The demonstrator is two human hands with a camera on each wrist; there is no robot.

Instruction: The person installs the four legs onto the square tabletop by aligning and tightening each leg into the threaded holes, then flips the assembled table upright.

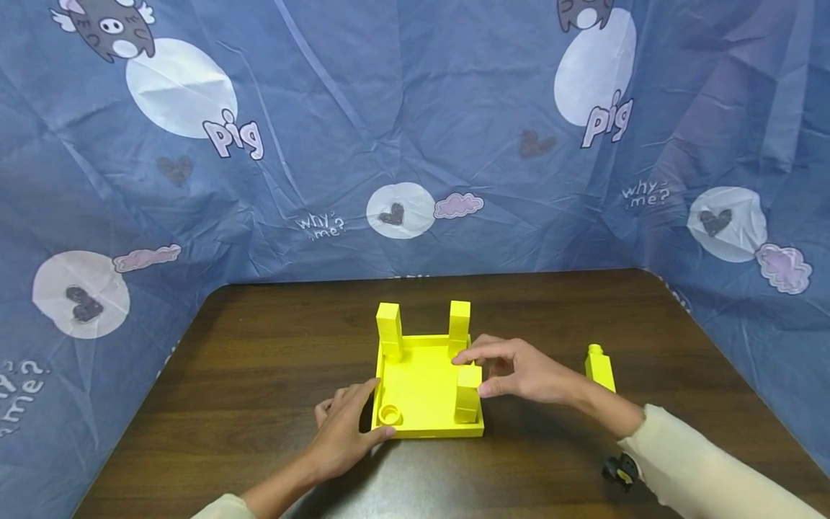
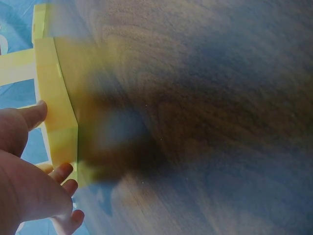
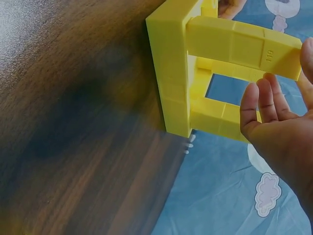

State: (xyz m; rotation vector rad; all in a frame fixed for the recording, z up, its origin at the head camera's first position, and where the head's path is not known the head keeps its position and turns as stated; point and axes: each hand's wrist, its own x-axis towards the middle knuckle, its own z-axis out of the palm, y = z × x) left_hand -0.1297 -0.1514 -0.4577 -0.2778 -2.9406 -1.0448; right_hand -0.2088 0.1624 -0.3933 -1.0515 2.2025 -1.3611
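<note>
A square yellow base (image 1: 421, 386) with a raised rim lies on the table. Square posts stand upright at three corners: far-left post (image 1: 390, 328), far-right post (image 1: 459, 324) and near-right post (image 1: 467, 393). The near-left corner shows a round socket (image 1: 390, 414). My left hand (image 1: 346, 429) rests against the base's left side, thumb at the near-left corner, fingers along the edge. With thumb and index finger, my right hand (image 1: 519, 367) holds the near-right post close to its top; the other fingers curl loosely, as the right wrist view shows (image 3: 283, 117).
A loose yellow post (image 1: 599, 367) with a round peg lies right of the base, beyond the right forearm. The brown wooden table (image 1: 272, 339) meets a blue printed cloth (image 1: 402, 130) behind and at both sides. A small black object (image 1: 620, 472) sits by the right sleeve.
</note>
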